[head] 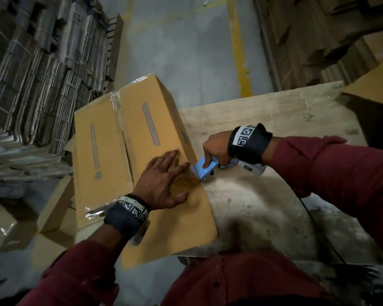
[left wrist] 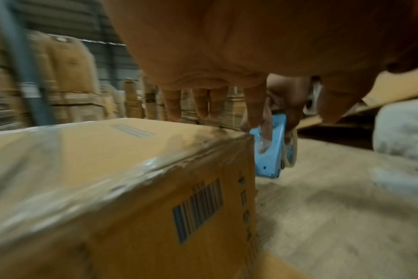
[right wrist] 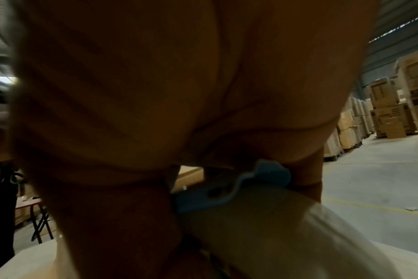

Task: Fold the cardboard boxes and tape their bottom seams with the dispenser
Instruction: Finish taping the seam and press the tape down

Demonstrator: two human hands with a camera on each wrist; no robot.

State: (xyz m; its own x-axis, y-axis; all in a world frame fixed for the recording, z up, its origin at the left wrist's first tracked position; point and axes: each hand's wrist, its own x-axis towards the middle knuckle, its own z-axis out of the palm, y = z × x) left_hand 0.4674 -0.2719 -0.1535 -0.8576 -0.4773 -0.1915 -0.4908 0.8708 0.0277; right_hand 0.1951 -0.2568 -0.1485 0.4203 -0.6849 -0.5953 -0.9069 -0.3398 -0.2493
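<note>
Box [head: 150, 138]: on the tabletop [head: 274, 120] at its left edge, clear tape along the top seam. Left hand [head: 164, 182]: flat on the box top near its right edge, fingers straight, grip holding nothing. Right hand [head: 217, 149]: grip closed round the blue dispenser [head: 205, 170], which sits against the box's right side, just beside the left fingers.

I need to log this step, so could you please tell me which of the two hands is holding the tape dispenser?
The right hand grips the blue tape dispenser at the box's edge; the left hand lies flat on the box.
</note>
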